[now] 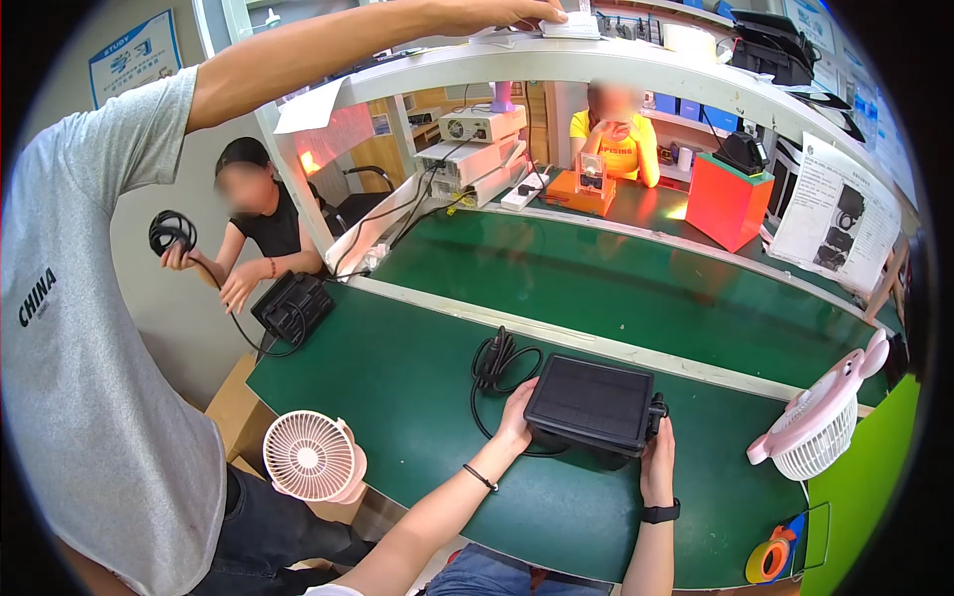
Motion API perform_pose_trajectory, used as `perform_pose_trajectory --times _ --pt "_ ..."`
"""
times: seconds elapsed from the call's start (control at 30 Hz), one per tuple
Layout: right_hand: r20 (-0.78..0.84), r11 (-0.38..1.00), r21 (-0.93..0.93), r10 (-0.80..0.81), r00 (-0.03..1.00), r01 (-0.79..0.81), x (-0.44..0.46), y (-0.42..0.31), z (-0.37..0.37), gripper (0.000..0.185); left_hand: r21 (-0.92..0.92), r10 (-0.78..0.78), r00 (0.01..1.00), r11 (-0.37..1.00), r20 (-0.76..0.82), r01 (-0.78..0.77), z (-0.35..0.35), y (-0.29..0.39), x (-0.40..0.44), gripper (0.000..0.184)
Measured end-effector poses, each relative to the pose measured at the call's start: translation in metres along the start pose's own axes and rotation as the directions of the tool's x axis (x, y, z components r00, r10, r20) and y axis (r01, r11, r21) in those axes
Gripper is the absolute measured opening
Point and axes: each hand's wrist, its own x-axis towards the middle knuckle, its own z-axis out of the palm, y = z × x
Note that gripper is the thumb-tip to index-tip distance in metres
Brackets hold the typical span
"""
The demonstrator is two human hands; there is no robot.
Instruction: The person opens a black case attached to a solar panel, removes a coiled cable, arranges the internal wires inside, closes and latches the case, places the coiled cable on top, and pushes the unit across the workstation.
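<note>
In front of me is a black box-shaped unit [589,402] with a dark, solar-panel-like top face, just above or on the green table. My left hand [517,415] grips its left side, with the thumb at the edge. My right hand [658,459] closes on its right side, below a small black knob or bracket [658,409]. The fingers under the unit are hidden. A coiled black cable [497,363] lies just beyond my left hand, and a strand of it runs down behind that hand toward the unit.
A pink fan [316,457] stands left and another fan [820,422] right. Orange tape [767,561] is at the lower right. A standing person [109,328] reaches overhead; another person [268,214] handles a cable beside a black unit [293,308]. Someone in yellow [616,149] sits opposite.
</note>
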Motion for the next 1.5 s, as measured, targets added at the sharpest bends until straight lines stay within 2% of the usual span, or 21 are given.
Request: perform_pose_trajectory --times 0.43,0.53,0.83,1.13,1.27,1.43,1.47,1.5 --pt "0.013 1.0 0.008 -0.011 1.0 0.011 -0.002 -0.004 0.004 0.037 0.008 -0.001 1.0 1.0 0.006 0.001 -0.002 -0.002 0.001 0.027" --pt "-0.047 0.999 0.03 -0.014 0.999 0.015 -0.004 -0.009 0.011 0.037 -0.006 -0.01 1.0 1.0 -0.005 0.01 -0.004 -0.003 0.002 0.026" --pt "0.022 1.0 0.022 -0.022 1.0 0.022 0.0 -0.002 0.002 0.038 -0.023 0.007 1.0 1.0 0.004 -0.007 -0.004 -0.005 0.004 0.026" --pt "-0.059 0.999 0.029 -0.019 0.998 0.021 0.0 -0.002 0.006 0.038 -0.029 0.013 1.0 1.0 0.014 -0.012 0.0 -0.001 0.001 0.025" --pt "-0.038 0.999 0.032 -0.032 0.999 0.033 0.001 -0.001 0.003 0.039 -0.039 0.002 1.0 0.999 -0.024 -0.002 0.007 0.003 -0.003 0.025" --pt "0.056 0.993 0.006 -0.116 0.992 0.115 -0.001 -0.01 -0.004 0.048 0.05 0.128 0.991 0.99 0.036 -0.13 0.006 0.007 -0.005 0.031" --pt "0.038 0.992 -0.024 -0.121 0.992 0.122 0.002 -0.01 -0.008 0.056 0.074 0.148 0.988 0.986 0.036 -0.15 0.009 0.01 -0.005 0.033" --pt "0.007 0.992 0.027 -0.125 0.992 0.125 -0.001 -0.015 -0.006 0.058 0.098 0.166 0.986 0.981 0.034 -0.169 0.011 0.016 -0.008 0.035"
